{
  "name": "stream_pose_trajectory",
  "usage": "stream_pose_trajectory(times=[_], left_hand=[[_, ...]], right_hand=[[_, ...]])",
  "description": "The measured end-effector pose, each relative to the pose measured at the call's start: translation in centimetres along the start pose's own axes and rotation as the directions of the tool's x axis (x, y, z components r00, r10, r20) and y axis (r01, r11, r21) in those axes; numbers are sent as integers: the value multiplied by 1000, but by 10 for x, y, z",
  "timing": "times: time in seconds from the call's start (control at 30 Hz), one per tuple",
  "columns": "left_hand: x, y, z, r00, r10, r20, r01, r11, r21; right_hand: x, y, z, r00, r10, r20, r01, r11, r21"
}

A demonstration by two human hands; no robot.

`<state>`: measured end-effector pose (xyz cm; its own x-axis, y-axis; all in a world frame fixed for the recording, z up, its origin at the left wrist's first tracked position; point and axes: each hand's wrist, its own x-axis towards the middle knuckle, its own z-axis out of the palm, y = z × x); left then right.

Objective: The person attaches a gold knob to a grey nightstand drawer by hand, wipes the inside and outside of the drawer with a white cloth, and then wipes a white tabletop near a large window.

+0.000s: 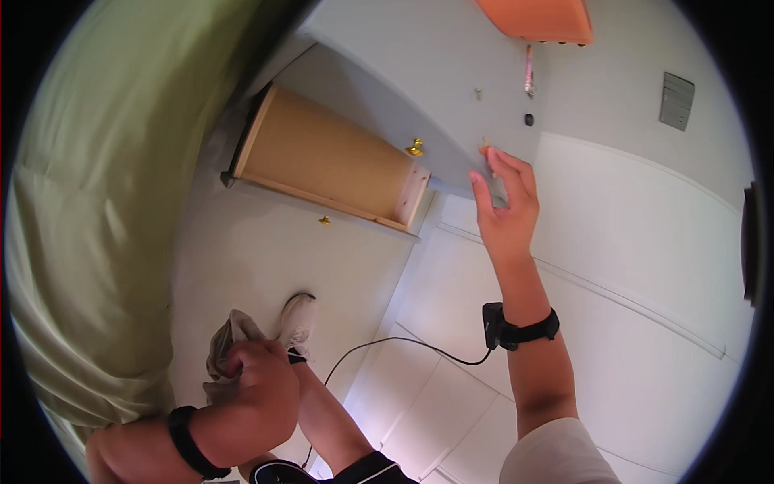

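Observation:
My left hand (262, 375) is closed around a crumpled grey-brown cloth (234, 331), held low beside the bed. My right hand (512, 202) stretches over the grey top (419, 60) of a bedside cabinet, thumb and fingers apart. Its index fingertip is at a tiny orange-yellow object (484, 143), too small to name. Close by on the same surface are a small light-coloured item (478, 93), a small black piece (529, 119) and a slim pink stick-like item (529, 71). Below the top, a drawer (330, 157) stands pulled out, its brown bottom showing.
A bed with a green cover (97, 226) fills the left side. Gold knobs stick out from the upper front (414, 148) and the drawer front (324, 220). An orange object (548, 20) sits at the back. A black cable (387, 340) runs from my right wrist device.

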<state>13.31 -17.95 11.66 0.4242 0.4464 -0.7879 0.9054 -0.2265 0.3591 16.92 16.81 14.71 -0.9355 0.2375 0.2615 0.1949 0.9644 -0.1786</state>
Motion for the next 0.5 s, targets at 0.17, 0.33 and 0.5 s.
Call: stream_pose_trajectory(times=[0.17, 0.33, 0.5], left_hand=[[9, 1, -14, 999, 41, -17, -41, 999, -18], [4, 0, -14, 997, 10, -76, -8, 999, 31], [9, 9, -10, 993, -117, 1, 117, 993, -26]], right_hand=[[-22, -6, 10, 999, -5, -41, 4, 1000, -22], [-53, -22, 114, 980, 119, 161, -133, 988, 83], [-55, -2, 158, 841, 435, 321, -500, 852, 157]])
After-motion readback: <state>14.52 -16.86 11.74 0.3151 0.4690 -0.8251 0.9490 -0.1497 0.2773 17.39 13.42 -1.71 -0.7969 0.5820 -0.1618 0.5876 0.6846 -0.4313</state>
